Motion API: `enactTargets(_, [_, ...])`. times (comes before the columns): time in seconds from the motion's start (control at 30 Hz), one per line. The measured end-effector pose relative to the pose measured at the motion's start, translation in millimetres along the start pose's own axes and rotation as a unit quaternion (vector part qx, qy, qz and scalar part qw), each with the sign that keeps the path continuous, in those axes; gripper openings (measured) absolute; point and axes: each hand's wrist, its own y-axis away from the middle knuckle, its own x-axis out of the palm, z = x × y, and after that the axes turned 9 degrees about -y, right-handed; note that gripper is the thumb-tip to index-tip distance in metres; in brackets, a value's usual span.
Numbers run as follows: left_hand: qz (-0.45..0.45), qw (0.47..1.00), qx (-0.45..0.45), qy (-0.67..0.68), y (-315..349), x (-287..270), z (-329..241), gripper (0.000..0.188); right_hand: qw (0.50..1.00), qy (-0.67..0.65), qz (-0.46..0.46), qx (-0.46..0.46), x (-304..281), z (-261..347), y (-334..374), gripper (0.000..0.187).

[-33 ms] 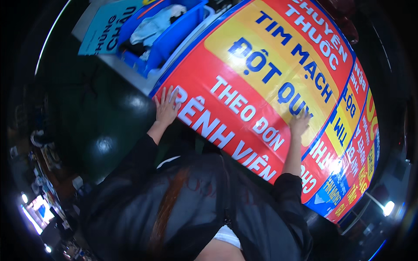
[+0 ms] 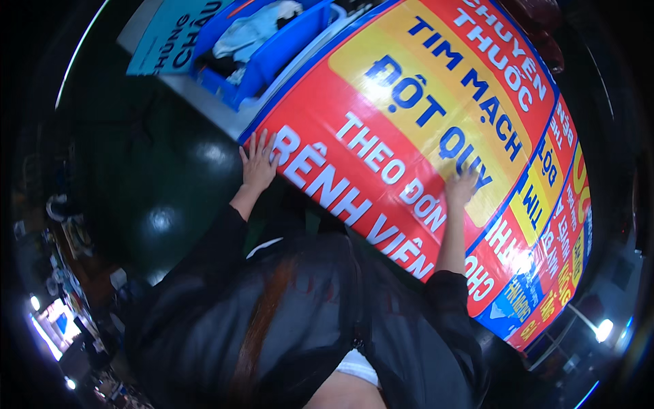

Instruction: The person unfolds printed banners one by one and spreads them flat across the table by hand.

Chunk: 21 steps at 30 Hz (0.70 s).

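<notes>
A large glossy printed banner (image 2: 422, 146) in red, yellow and blue, covered with big lettering, lies spread over a table-like surface and fills the right half of the view. My left hand (image 2: 259, 163) rests flat on its near left corner, fingers spread. Farther right, my right hand (image 2: 462, 187) lies on the yellow panel with its fingers stretched out and slightly blurred. Neither hand holds anything.
At the upper left a blue plastic bin (image 2: 262, 58) holds crumpled pale cloth (image 2: 253, 33) and dark items. Beside it lies a light-blue printed sheet (image 2: 160, 42). A dark green floor (image 2: 170, 163) spreads out on the left, with clutter along its far left side.
My right hand has shifted slightly left on the banner. The view has moved a little, so the bin and banner appear slightly farther right.
</notes>
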Motion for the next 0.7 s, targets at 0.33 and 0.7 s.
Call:
enactTargets(0.33, [0.2, 0.894, -0.34, 0.211, 201.9, 101.4, 193.6, 0.049, 0.94, -0.077, 0.212, -0.255, 16.3, 294.6, 232.4, 0.077])
enactTargets(0.7, [0.315, 0.855, -0.372, 0.178, 459.3, 146.5, 453.2, 0.034, 0.96, 0.09, 0.224, -0.139, 59.1, 435.7, 235.1, 0.093])
